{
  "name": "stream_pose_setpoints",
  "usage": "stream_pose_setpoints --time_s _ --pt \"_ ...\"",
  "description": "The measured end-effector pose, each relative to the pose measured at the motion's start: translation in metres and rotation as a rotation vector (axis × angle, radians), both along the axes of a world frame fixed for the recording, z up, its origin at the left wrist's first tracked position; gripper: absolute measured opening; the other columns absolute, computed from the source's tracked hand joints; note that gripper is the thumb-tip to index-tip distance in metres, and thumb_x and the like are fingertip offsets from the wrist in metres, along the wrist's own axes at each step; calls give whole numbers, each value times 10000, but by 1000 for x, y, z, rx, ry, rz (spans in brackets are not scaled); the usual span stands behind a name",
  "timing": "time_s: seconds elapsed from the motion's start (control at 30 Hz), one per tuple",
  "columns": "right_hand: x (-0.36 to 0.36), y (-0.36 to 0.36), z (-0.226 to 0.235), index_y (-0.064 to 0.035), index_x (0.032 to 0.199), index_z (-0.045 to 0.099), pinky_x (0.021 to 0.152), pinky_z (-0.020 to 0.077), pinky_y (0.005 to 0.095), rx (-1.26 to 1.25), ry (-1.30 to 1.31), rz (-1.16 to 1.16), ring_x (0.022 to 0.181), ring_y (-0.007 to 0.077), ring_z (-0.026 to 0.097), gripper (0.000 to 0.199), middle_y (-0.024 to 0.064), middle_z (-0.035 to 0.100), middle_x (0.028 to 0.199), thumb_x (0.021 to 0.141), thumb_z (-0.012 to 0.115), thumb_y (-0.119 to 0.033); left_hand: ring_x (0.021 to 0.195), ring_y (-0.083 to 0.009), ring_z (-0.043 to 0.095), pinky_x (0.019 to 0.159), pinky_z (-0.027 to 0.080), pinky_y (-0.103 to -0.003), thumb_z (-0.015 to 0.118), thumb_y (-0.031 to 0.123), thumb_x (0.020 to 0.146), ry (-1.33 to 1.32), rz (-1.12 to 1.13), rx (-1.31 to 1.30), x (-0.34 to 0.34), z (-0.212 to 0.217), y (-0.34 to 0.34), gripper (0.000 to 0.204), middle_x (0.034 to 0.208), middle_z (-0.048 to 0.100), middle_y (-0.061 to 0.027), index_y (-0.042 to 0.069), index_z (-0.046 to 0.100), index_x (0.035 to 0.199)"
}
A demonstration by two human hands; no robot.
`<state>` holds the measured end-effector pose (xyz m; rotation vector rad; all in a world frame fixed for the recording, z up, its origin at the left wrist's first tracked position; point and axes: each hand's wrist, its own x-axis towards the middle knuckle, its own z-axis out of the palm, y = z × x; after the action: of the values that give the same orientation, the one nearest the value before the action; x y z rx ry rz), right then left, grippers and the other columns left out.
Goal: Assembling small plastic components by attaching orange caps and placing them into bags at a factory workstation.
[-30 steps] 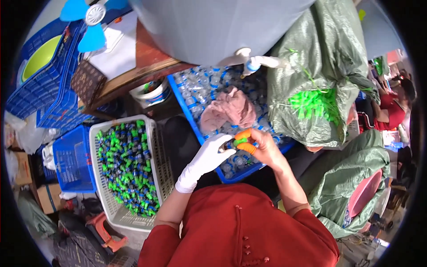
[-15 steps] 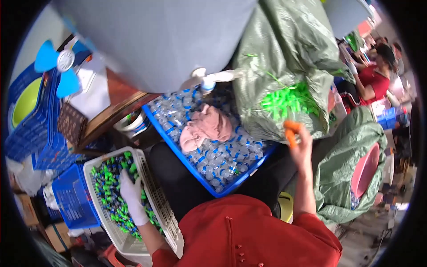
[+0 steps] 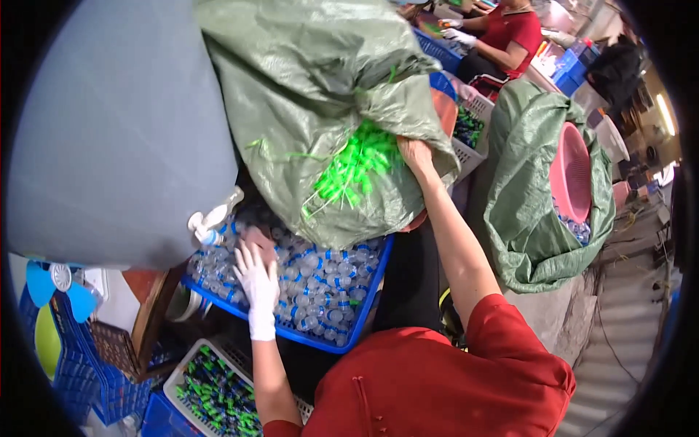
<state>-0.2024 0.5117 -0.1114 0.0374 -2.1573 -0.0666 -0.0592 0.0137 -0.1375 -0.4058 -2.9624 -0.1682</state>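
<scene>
My left hand, in a white glove, is over the blue tray with its fingers stretched out. Its fingertips reach a bunched pink cloth lying on many small clear plastic pieces with blue bands. My bare right hand is at the mouth of a large green woven sack. The sack's edge hides its fingers, so what they grip, if anything, cannot be seen. Bright green plastic pieces show in the sack's opening, to the left of that hand.
At left stands a big grey tub with a white tap. A white basket of green and dark pieces sits lower left, near a blue fan. Another sack holds a pink basket. A person in red works beyond.
The view has swung right. My left hand has gone from the white basket to the pink cloth in the tray. My right hand, with orange on its fingers before, has moved into the sack's mouth.
</scene>
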Motion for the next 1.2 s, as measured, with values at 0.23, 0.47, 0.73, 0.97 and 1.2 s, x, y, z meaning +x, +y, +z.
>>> stream_pose_setpoints --time_s 0.23,0.47,0.73,0.97,1.2 --pt "47 -122 71 -25 1158 584 814 449 481 -576 -399 61 1004 380 571 456 233 612 1020 839 699 -330 1350 -454 307 1037 279 -648 614 403 857 -40 182 95 2 25 -38 628 1497 318 -215 167 448 1414" --pt "93 -171 94 -59 1269 551 907 435 419 -641 -316 396 1060 360 555 422 182 585 1135 868 650 -142 920 -327 621 800 492 -410 660 190 845 20 134 567 60 45 24 236 1079 637 -153 60 661 1042" --pt "156 -212 100 -95 1221 604 929 448 417 -433 -383 557 1092 343 541 454 168 554 1238 780 687 -28 905 -339 641 791 513 -418 720 305 781 -234 301 472 21 7 100 432 1083 640 -149 74 625 1134" --pt "201 -263 89 -103 1239 599 965 440 434 -223 -788 772 1151 367 508 540 163 496 1350 725 750 -34 941 -315 640 811 522 -379 703 233 792 -110 240 707 66 1 44 445 1069 640 -158 82 602 1198" --pt "197 -269 103 -63 1170 639 972 445 417 -176 -1018 831 1157 348 531 413 147 538 1318 768 728 -35 983 -249 633 822 514 -320 592 69 905 350 558 887 178 48 -56 287 1129 636 -140 34 594 1189"
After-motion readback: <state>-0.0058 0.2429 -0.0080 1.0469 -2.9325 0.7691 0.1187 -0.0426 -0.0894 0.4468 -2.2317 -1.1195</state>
